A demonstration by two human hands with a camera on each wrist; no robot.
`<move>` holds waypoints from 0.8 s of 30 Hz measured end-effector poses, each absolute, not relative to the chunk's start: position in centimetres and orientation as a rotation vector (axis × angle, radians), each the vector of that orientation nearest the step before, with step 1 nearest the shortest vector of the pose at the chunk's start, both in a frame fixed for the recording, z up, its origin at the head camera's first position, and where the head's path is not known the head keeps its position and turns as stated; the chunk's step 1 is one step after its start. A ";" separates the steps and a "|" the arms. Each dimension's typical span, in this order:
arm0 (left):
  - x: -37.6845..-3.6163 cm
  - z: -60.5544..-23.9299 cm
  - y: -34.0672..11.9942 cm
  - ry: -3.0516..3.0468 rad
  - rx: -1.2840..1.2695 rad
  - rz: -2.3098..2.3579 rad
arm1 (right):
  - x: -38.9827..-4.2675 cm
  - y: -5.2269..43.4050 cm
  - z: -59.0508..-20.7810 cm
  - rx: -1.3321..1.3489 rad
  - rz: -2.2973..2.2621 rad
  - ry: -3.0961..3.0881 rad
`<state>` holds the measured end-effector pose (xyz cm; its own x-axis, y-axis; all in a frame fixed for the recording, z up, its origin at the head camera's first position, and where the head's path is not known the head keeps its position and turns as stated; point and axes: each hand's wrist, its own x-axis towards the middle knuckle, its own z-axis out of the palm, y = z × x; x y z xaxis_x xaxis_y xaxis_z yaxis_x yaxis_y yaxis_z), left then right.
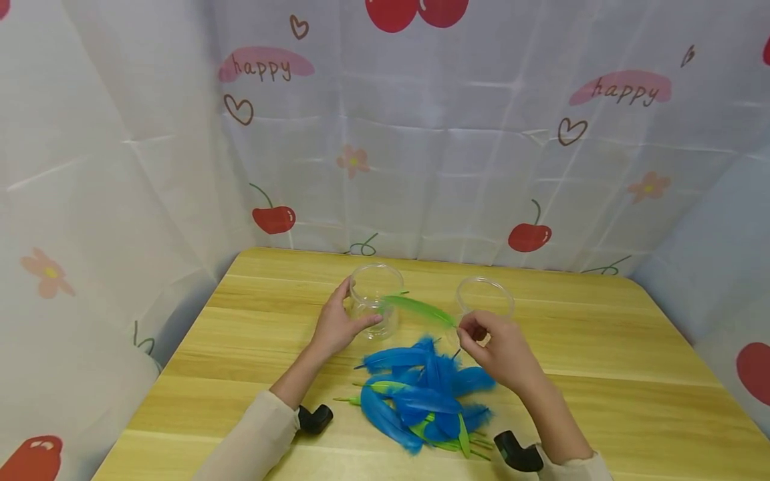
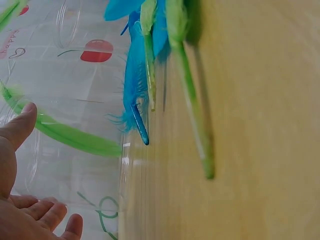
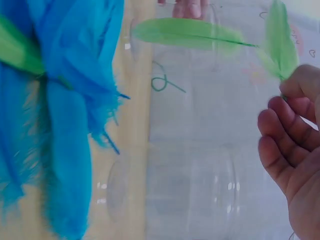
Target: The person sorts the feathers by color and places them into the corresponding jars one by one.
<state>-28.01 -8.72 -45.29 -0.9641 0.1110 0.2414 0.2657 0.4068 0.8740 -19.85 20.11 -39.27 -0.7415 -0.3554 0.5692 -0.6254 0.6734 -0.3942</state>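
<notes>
Feather pile (image 1: 424, 401) nearest, partly overlapping. Left hand (image 1: 337, 327) curls around clear jar (image 1: 375, 300); right hand (image 1: 499, 351) pinches green feather (image 1: 421, 309), its quill hidden.

Clear glossy plastic jars (image 1: 374, 300), soft fluffy feathers (image 1: 421, 394), smooth pale wood-grain table (image 1: 601, 374), printed cloth backdrop (image 1: 451, 147).

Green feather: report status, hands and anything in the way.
Left hand grips the left clear cup. Right hand pinches the green feather, tip at that cup's rim. Blue and green feather pile lies below; right clear cup stands beside the right hand.
</notes>
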 end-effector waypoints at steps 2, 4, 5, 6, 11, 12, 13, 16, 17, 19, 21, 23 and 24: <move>-28.1 -45.4 -8.7 -2.515 -0.337 -1.595 | -20.1 19.9 -39.0 0.744 0.789 -2.378; -28.1 -45.4 -8.7 -2.518 -0.335 -1.587 | -20.4 19.6 -38.7 0.715 0.764 -2.345; -28.1 -45.5 -8.7 -2.519 -0.334 -1.585 | -20.5 19.5 -38.5 0.698 0.752 -2.337; -28.2 -45.4 -8.7 -2.519 -0.331 -1.586 | -20.7 19.4 -38.4 0.683 0.741 -2.329; -28.1 -45.3 -8.7 -2.518 -0.331 -1.584 | -21.7 18.9 -38.2 0.628 0.689 -2.315; -28.1 -45.3 -8.7 -2.519 -0.330 -1.584 | -21.9 18.9 -38.2 0.625 0.681 -2.316; -28.1 -45.3 -8.7 -2.519 -0.332 -1.583 | -22.1 18.9 -38.2 0.619 0.677 -2.326; -28.1 -45.3 -8.7 -2.515 -0.339 -1.586 | -22.6 18.7 -38.4 0.610 0.666 -2.359; -28.1 -45.4 -8.7 -2.513 -0.341 -1.586 | -22.7 18.6 -38.4 0.609 0.664 -2.370; -28.1 -45.4 -8.7 -2.511 -0.346 -1.588 | -23.0 18.3 -38.4 0.605 0.668 -2.392; -28.2 -45.4 -8.7 -2.511 -0.345 -1.596 | -23.2 18.0 -38.3 0.612 0.673 -2.402; -28.2 -45.4 -8.8 -2.509 -0.345 -1.603 | -23.5 17.6 -38.1 0.618 0.689 -2.416; -28.2 -45.4 -8.8 -2.507 -0.345 -1.606 | -23.6 17.5 -38.0 0.620 0.696 -2.423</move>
